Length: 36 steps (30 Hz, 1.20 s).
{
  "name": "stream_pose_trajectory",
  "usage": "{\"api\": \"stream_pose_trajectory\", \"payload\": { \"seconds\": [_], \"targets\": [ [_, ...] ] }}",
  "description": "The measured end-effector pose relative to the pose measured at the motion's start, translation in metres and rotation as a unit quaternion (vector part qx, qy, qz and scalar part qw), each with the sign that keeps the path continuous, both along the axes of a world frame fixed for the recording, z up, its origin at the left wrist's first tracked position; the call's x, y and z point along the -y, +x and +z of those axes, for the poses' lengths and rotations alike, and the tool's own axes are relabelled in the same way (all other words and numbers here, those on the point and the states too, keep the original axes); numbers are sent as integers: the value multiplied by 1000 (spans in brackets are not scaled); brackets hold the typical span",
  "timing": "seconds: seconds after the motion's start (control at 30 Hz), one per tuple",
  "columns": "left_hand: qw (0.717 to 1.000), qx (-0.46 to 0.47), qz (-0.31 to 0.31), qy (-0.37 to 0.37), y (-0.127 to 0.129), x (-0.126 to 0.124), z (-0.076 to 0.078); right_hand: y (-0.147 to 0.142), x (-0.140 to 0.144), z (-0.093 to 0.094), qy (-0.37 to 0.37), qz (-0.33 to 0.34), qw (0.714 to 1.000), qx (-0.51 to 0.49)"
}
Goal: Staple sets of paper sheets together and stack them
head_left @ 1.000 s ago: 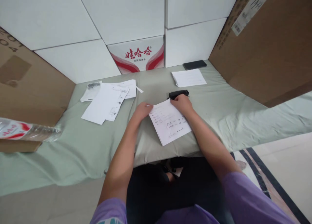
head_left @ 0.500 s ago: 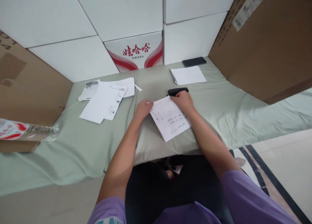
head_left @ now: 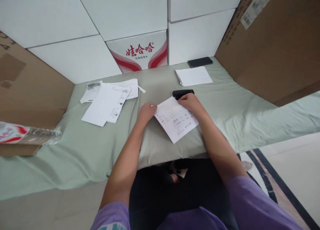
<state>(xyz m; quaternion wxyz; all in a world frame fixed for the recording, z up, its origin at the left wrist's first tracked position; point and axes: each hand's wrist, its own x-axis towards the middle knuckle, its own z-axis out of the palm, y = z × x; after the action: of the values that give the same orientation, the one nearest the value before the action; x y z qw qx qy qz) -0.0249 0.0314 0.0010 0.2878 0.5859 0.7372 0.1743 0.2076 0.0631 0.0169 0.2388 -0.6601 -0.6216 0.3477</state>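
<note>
The white carton (head_left: 138, 62) reads "娃哈哈" and "饮用纯净水", the left brown box (head_left: 37, 89) "4".

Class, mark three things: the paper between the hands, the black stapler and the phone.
Paper (head_left: 175, 120), head view, middle of the written side.
Stapler (head_left: 183, 92), head view, upper body.
Phone (head_left: 200, 62), head view, middle of its face.

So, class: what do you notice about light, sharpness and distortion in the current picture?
Head view: soft light, no harsh glare on the handwritten paper, though its writing is too soft to read reliably; head view: red-printed box legible; head view: the right-hand brown carton looks dim, its slanting edges suggesting wide-angle stretch.
</note>
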Motion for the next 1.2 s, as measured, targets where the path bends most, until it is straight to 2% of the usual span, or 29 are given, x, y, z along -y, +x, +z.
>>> {"api": "stream_pose_trajectory", "payload": {
  "seconds": [0.17,0.43,0.63,0.73,0.83,0.9,1.0,1.1,1.2],
  "targets": [
    [1000,7,-5,-22,2,3,6,0,-2,-1,36,-23,999,-5],
    [999,-30,-35,-26,14,8,13,4,-5,-2,78,-36,996,17],
    [997,-76,-15,20,18,11,11,5,-6,-6,79,-26,995,58],
    [992,-79,-26,90,21,-1,7,5,-8,-8,90,-24,994,49],
    [988,-11,-99,121,30,-27,5,6,-8,-8,97,-20,994,47],
    [984,4,-137,117,39,-46,5,6,-7,-8,104,-14,993,46],
    [983,-19,-161,82,49,-66,7,5,-6,-8,109,-14,993,50],
    [985,-23,-163,53,53,-74,7,4,-6,-9,106,-19,993,56],
    [989,-6,-136,50,54,-76,5,4,-6,-8,97,-15,993,61]
  ]
}}
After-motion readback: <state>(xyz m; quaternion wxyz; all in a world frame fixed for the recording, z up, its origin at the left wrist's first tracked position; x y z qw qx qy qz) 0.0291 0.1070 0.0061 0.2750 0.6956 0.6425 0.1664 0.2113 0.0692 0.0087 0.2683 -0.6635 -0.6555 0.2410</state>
